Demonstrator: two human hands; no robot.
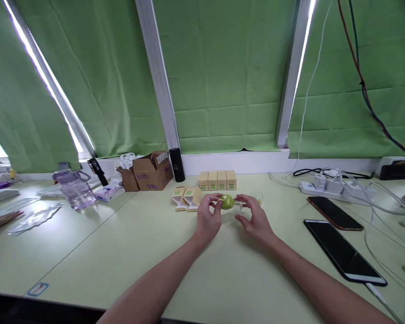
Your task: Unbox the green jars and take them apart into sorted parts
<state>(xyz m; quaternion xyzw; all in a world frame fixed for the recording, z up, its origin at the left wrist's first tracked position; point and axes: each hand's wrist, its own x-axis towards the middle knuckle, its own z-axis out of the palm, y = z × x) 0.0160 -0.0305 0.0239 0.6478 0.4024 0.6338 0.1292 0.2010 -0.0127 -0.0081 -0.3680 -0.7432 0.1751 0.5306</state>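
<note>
Above the middle of the table (138,252), my left hand (209,218) grips a rounded green object (227,202) between thumb and fingers. Just to its right, my right hand (254,217) holds a small clear container (238,208) by its sides. The green object and the clear container are close together; whether they touch is hard to tell. Behind my right hand lies a small clear round piece (257,197) with something yellow in it. Two opened small boxes (186,199) lie left of my left hand, and a row of several closed tan boxes (218,180) stands behind.
Left are a cardboard box (152,172), black cylinder (177,165), tissue pack (110,192), purple bottle (77,191) and another person's hand (3,220). Right are two phones (344,252) (335,213), a power strip (337,191) and cables.
</note>
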